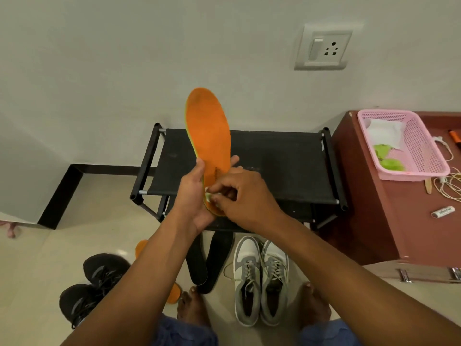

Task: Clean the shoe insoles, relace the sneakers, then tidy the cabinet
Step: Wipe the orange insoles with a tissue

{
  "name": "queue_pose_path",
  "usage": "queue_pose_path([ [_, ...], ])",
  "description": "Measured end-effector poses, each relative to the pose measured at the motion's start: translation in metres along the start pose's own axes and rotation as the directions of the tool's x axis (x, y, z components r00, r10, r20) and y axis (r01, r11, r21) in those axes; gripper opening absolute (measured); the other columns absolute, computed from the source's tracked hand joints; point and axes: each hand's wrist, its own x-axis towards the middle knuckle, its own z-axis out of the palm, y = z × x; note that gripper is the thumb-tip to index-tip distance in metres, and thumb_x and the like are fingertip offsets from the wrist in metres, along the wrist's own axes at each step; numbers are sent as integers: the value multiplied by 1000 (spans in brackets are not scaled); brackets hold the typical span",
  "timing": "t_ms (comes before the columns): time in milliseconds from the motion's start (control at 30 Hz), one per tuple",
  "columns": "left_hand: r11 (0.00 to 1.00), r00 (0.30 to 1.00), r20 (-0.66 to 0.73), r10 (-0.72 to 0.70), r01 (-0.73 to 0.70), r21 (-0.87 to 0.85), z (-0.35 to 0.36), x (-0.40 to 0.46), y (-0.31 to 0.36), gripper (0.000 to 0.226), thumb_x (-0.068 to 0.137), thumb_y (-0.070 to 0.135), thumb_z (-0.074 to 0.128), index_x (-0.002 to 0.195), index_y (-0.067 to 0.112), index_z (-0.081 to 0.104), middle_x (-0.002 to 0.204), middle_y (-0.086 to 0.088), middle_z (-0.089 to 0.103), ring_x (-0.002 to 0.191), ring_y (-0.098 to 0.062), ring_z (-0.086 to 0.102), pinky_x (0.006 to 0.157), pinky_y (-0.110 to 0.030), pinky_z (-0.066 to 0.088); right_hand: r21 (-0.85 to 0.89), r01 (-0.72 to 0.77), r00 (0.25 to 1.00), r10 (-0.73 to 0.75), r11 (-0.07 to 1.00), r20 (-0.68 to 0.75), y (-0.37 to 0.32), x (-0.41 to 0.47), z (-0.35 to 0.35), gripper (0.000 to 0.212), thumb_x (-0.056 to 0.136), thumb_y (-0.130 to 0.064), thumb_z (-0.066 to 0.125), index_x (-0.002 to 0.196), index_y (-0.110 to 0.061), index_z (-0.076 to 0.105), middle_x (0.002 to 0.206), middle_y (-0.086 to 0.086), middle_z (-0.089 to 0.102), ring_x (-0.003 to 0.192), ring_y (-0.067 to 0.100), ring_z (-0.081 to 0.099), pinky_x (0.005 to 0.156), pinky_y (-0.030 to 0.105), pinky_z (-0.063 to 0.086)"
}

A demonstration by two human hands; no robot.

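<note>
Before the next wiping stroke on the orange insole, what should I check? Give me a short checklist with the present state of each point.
1. Insole held firmly: ok. The left hand grips the orange insole at its lower part, held upright.
2. Wipe in the grip: ok. The right hand pinches a small white wipe against the insole's heel end.
3. Upper part of the insole reachable: ok, nothing covers it.
4. Dirt left on the insole: cannot tell, only faint dark marks show.
5. Other insoles waiting: ok. Two black insoles lie on the floor below the shoe rack.
6. Grey sneakers laced: cannot tell fully; laces are in, one end trails loose.
</note>
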Motion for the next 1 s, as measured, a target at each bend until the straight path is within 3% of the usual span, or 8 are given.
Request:
queue_pose_path([
  [133,1000,1000,-6,-4,3,-20,0,0,2,74,104,66,21,144,15,58,139,-16,64,133,-32,59,118,-51,38,90,-3,999,-1,996,47,-2,1,0,8,88,-18,78,96,-19,78,95,-9,71,86,7,68,83,27,58],
  [233,1000,1000,-2,-21,21,12,3,1,-1,73,104,67,20,143,20,60,135,-18,66,129,-32,62,119,-53,36,41,-11,1000,11,999,7,0,0,1,5,89,-17,77,94,-18,77,91,-10,68,81,5,65,78,19,51],
  [300,999,1000,0,-25,25,25,4,1,-5,71,105,66,21,141,20,63,136,-15,67,130,-31,62,120,-54,35,-28,-5,998,3,1000,-67,2,-1,4,5,89,-17,76,94,-18,76,91,-8,66,79,4,62,76,16,48],
  [433,997,999,36,-40,37,69,15,-4,-15,61,107,59,27,136,19,63,138,-17,64,132,-34,60,116,-53,41,-130,-25,962,-11,991,-274,10,6,-2,2,89,-18,75,91,-16,76,90,-4,66,79,7,61,74,27,55],
  [633,988,977,188,-102,77,137,30,-16,-22,46,110,49,28,141,30,55,132,-10,70,113,-28,72,82,-44,63,-108,-92,874,29,990,-485,26,11,-22,7,92,-24,75,93,-17,76,91,-7,66,82,6,64,77,28,58],
  [767,989,957,269,-112,80,126,31,-15,-25,44,110,45,31,149,33,47,139,-9,65,122,-32,67,89,-50,60,-112,-122,808,33,986,-589,34,15,-35,11,94,-28,73,100,-18,76,93,-5,66,85,8,64,76,27,57],
  [867,989,953,281,-110,78,123,29,-13,-26,42,111,42,33,150,38,47,144,-10,61,128,-37,62,97,-56,56,-100,-149,786,56,984,-616,38,17,-41,13,95,-29,73,103,-19,76,95,-5,67,85,7,63,76,23,56],
  [1000,983,974,223,-24,-17,181,27,-13,-16,42,110,40,33,142,26,56,127,-12,71,107,-28,73,81,-42,62,-67,-132,839,75,989,-539,34,14,-33,14,94,-28,74,104,-20,77,98,-5,68,86,6,65,78,20,55],
])
